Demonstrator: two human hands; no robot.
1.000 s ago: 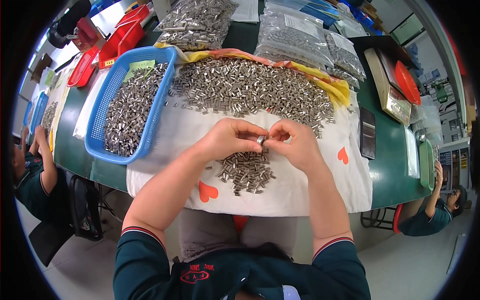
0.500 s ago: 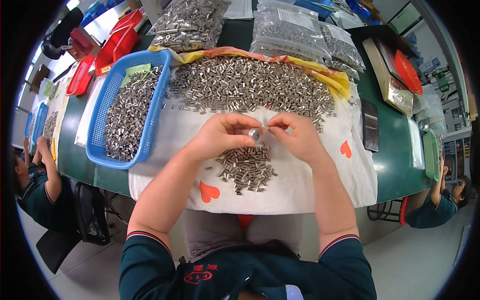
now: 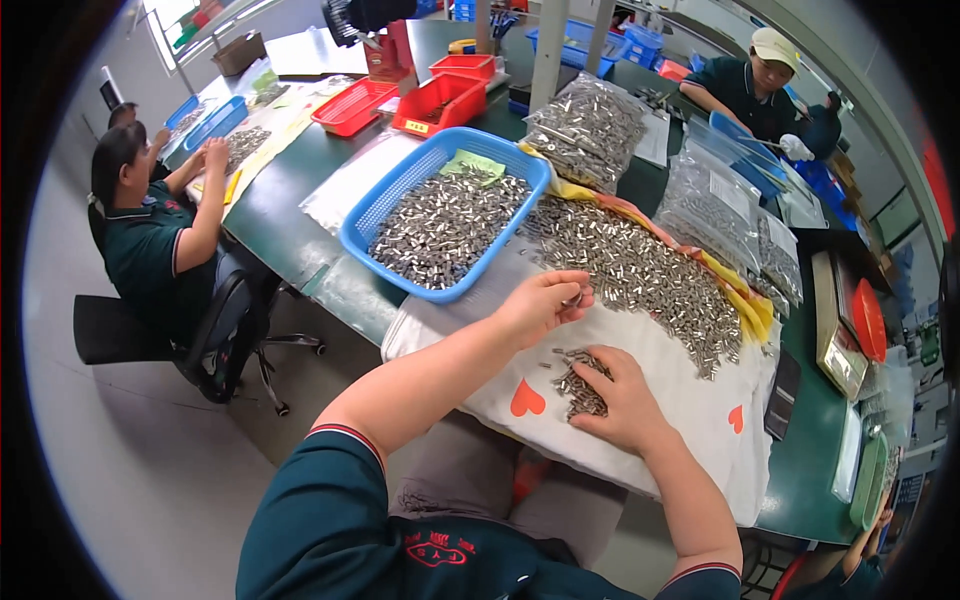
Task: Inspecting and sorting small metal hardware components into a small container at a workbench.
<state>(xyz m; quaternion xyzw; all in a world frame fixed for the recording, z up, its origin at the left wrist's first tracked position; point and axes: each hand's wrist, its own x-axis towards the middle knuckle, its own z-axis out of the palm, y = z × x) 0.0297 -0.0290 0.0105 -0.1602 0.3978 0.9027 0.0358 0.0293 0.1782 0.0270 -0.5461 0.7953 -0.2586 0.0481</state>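
My left hand (image 3: 545, 310) is closed, raised above the white cloth (image 3: 660, 440). Between its fingers a bit of a round metal piece (image 3: 572, 300) shows; most of it is hidden. Lower and to the right, my right hand (image 3: 625, 400) rests with fingers apart on a small pile of short metal sleeves (image 3: 582, 388), covering part of it. Beyond both hands a larger heap of the same sleeves (image 3: 640, 265) spreads over the cloth, bordered by a rolled yellow and red cloth (image 3: 757, 318). Left of my left hand, a blue basket (image 3: 357, 238) holds many similar sleeves and a green slip.
Clear bags of metal parts (image 3: 590, 130) stand behind the heap. Red trays (image 3: 352, 107) lie beyond the basket. A dark flat object (image 3: 783, 398) lies right of the cloth, near a red dish (image 3: 868, 320). One co-worker (image 3: 160, 230) sits at left; another (image 3: 750, 90) is across the table.
My view has swung left. My right hand has left the left one and come down onto the small pile, fingers spreading. My left hand still has the round metal piece.
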